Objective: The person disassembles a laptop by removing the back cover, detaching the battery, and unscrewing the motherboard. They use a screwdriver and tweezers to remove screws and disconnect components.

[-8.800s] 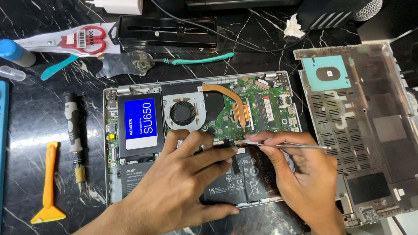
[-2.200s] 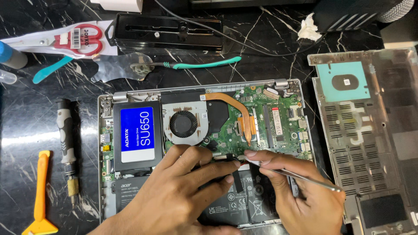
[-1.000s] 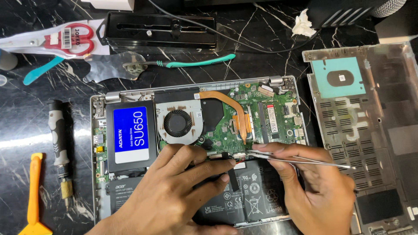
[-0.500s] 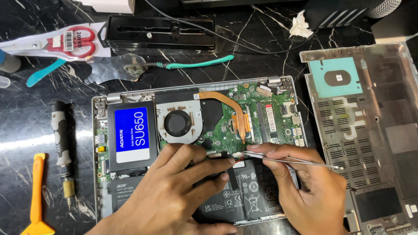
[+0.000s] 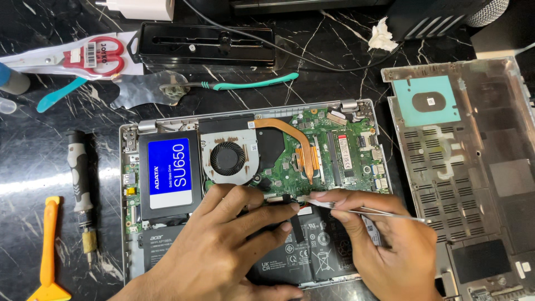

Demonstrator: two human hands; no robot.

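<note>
Steel tweezers (image 5: pixel 368 210) pinched between thumb and fingers of the right hand (image 5: pixel 384 245), tips laid at the small connector (image 5: pixel 304 199) on the top edge of the black battery (image 5: pixel 312 251). Left hand (image 5: pixel 223 251) spread flat just left of that pinch, index fingertip pressing beside the connector, nothing clasped in it. Both hands inside the opened laptop (image 5: pixel 129 167), lying base up. Right above the pinch: green circuit board (image 5: pixel 340 161) with a copper pipe (image 5: pixel 298 142) curving across it. Up and to the left: round fan (image 5: pixel 228 158), then a black drive with a blue label (image 5: pixel 170 174). Far left of the hands, on the dark marble table (image 5: pixel 33 167): a black screwdriver (image 5: pixel 81 184) and an orange pry tool (image 5: pixel 49 245), side by side, apart. To the right of the pinch: the removed bottom cover (image 5: pixel 473 167), inner face up. Farther back: a teal-handled tool (image 5: pixel 251 83), a black holder (image 5: pixel 206 44), packaged red-handled scissors (image 5: pixel 83 56), a crumpled tissue (image 5: pixel 382 38).
</note>
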